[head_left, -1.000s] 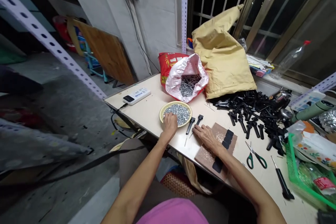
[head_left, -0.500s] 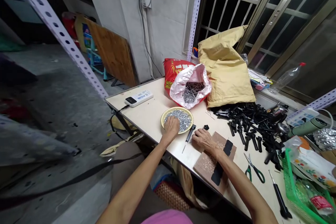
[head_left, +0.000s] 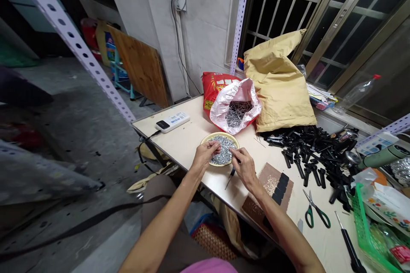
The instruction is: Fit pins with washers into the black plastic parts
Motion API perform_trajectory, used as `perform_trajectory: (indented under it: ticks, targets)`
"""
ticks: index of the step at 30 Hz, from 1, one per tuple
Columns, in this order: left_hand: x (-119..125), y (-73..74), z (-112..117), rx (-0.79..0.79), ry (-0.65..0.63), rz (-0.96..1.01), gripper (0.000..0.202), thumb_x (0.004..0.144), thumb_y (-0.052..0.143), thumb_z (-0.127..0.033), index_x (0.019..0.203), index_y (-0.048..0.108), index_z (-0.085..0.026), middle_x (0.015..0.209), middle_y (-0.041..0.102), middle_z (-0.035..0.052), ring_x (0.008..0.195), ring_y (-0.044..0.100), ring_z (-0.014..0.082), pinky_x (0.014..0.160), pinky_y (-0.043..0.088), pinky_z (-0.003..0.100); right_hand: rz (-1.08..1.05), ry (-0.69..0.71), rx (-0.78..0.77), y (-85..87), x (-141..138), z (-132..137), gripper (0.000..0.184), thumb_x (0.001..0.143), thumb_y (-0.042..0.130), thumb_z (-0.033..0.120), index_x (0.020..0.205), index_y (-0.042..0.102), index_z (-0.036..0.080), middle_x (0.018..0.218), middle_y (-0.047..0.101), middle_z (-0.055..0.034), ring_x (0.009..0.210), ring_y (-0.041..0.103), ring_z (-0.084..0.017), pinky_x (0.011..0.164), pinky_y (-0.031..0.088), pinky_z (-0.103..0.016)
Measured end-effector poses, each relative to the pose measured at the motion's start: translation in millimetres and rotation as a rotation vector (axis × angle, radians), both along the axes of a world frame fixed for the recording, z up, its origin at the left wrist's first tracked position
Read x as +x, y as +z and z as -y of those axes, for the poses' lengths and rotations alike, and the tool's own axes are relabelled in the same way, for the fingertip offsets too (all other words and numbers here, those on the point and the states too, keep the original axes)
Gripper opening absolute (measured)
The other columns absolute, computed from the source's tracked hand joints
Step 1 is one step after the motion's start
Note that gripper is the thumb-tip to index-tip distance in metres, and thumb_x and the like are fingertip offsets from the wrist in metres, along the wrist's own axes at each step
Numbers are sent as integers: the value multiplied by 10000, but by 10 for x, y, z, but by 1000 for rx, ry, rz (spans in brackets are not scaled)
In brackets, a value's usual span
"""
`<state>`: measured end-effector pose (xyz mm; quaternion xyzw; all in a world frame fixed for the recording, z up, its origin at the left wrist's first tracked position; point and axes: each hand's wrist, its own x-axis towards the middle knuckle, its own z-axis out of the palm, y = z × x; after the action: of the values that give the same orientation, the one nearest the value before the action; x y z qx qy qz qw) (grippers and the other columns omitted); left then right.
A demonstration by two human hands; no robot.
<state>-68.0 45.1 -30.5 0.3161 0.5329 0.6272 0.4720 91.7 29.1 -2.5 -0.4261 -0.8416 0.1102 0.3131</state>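
Observation:
A round yellow bowl full of small shiny metal pieces stands near the table's front edge. My left hand is over its left side, thumb and fingers pinched together; whatever they hold is too small to name. At the bowl's right side my right hand has its fingertips closed, and what is in them I cannot make out. Below that hand a black-handled tool with a thin metal shaft is partly hidden. By my right forearm lies a brown board bearing a row of black pieces.
Behind the bowl sits an open red bag of screws or nails, beside a big brown paper sack. A heap of black parts, scissors, another black-handled tool and a green basket occupy the right. A white device lies left.
My left hand has drawn back from deep among the metal pieces and pinched its fingers. My right hand has lifted off the table and moved left to the bowl's edge.

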Motion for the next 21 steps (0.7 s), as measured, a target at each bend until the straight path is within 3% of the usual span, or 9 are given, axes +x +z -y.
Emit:
perform_trajectory:
  ticks: [7, 21]
  targets:
    - [192, 122, 104, 34, -82, 446, 263, 532, 819, -229, 687, 643, -110, 654, 660, 21, 586, 604, 107, 657, 526, 266, 189, -123, 3, 28, -67, 101, 433, 870, 427, 117, 1242, 575, 281, 901, 596, -44, 817, 587, -165, 679, 486, -242]
    - [350, 217, 205, 81, -132, 387, 326, 489, 838, -289, 717, 678, -120, 589, 636, -21, 582, 597, 96, 683, 515, 258, 321, -218, 26, 180, 78, 208, 353, 885, 488, 160, 1191, 598, 298, 902, 595, -44, 839, 566, -175, 613, 444, -237]
